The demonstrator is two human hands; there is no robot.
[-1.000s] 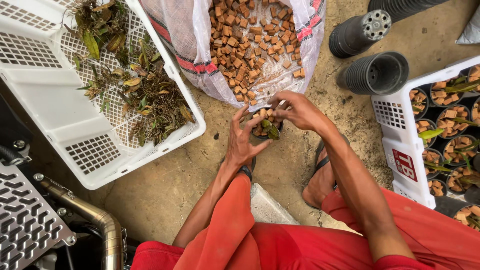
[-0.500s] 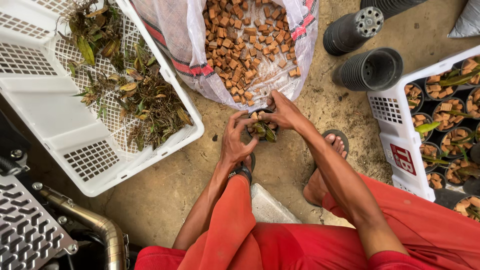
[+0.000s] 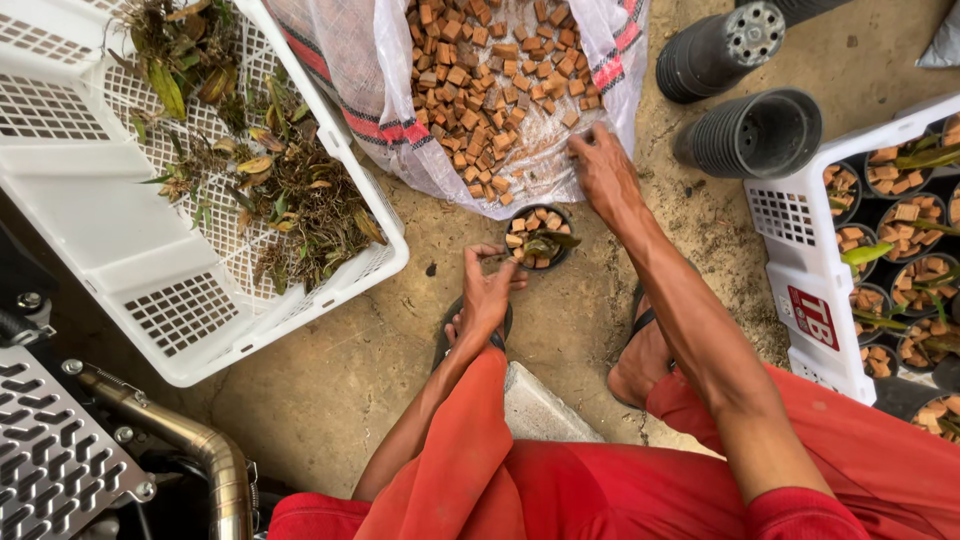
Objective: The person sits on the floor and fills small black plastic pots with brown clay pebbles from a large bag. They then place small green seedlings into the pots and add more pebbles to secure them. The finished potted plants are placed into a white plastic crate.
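Left hand (image 3: 487, 292): we grip the small black plastic pot (image 3: 537, 238) by its near rim.
Right hand (image 3: 603, 172): fingers curled in the far woven sack of brown bark chips (image 3: 490, 80), perhaps pinching some.

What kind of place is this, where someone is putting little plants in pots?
Probably a plant nursery's potting spot, outdoors on bare ground. A sack of brown chips lies open, stacks of black pots wait nearby, and a white crate holds pots already filled. The left hand steadies a small pot.

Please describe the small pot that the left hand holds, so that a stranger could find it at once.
Find the big open sack of brown chips at the top. Just below its lower edge, on the ground, the left hand holds a small black pot. Unlike the empty stacked pots lying on their sides, it stands alone, filled with chips and a green leaf.
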